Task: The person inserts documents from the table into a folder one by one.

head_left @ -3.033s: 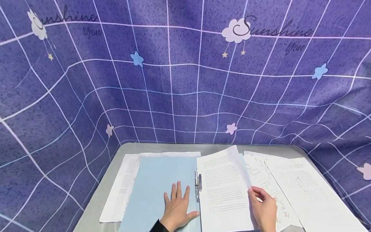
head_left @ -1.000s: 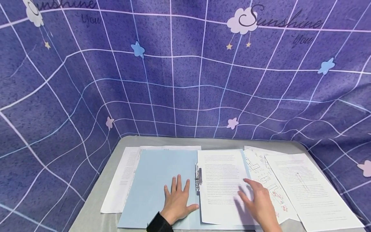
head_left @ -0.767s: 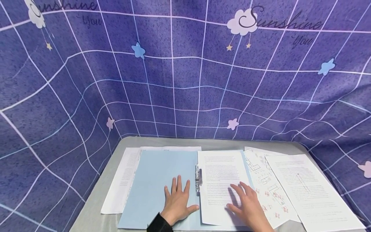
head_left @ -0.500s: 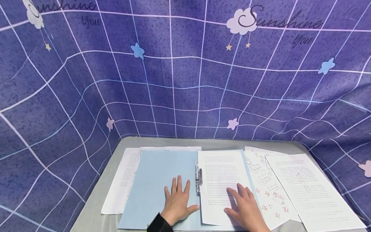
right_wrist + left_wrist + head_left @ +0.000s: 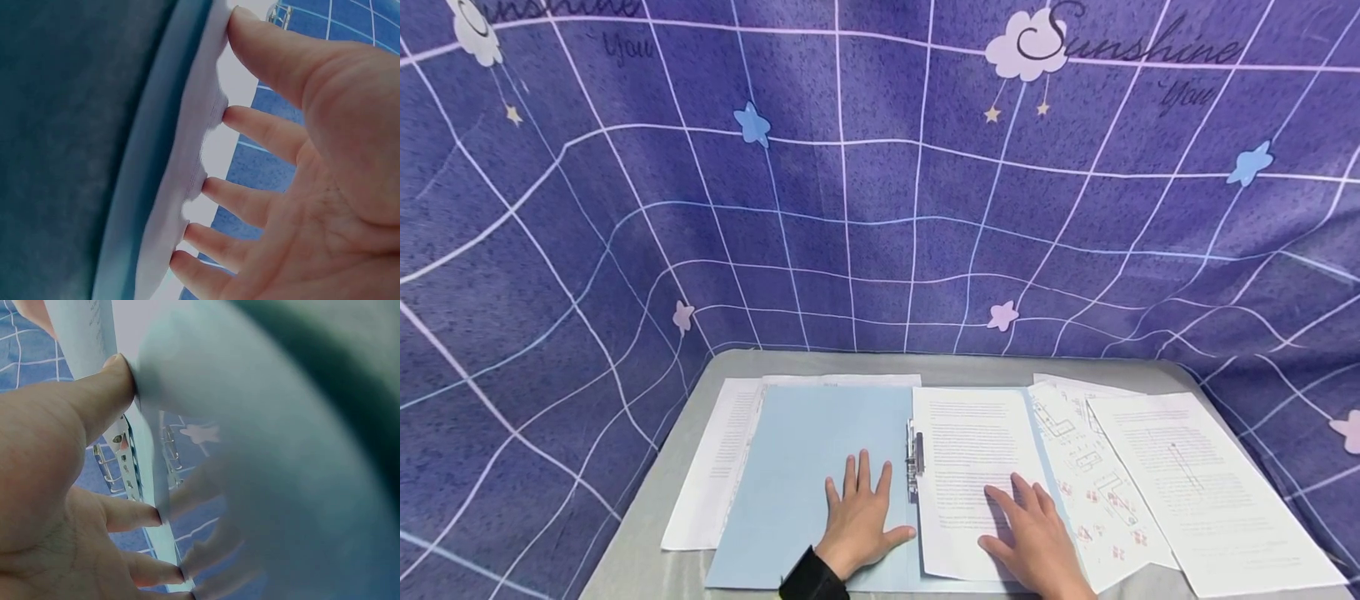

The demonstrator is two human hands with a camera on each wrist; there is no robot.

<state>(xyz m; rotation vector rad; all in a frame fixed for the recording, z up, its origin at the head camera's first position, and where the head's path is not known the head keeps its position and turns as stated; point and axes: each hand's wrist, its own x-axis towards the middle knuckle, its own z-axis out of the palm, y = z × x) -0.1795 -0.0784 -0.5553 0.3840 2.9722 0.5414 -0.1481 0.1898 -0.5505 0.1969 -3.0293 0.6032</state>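
Observation:
An open light-blue folder (image 5: 805, 433) lies on the table, with a metal clip (image 5: 914, 458) along its spine. My left hand (image 5: 859, 525) rests spread on the folder's bare left cover, thumb pointing toward the clip. Printed white sheets (image 5: 966, 450) lie flat on the folder's right side. On their lower right part my right hand (image 5: 1033, 533) rests with fingers spread. In the right wrist view the fingertips (image 5: 215, 184) touch the paper. The left wrist view shows my thumb and fingertips against the blue cover (image 5: 153, 469). Neither hand grips anything.
Loose printed sheets (image 5: 707, 475) stick out from under the folder's left side. To the right lie sheets with line drawings (image 5: 1093, 483) and a text page (image 5: 1202, 492) overlapping them. The grey table (image 5: 970, 371) meets a purple patterned curtain (image 5: 880, 183) at the back and sides.
My right hand held the lifted right edge of a sheet. It let go, the sheet lies flat, and the hand moved left onto the page. My left hand has stayed in place.

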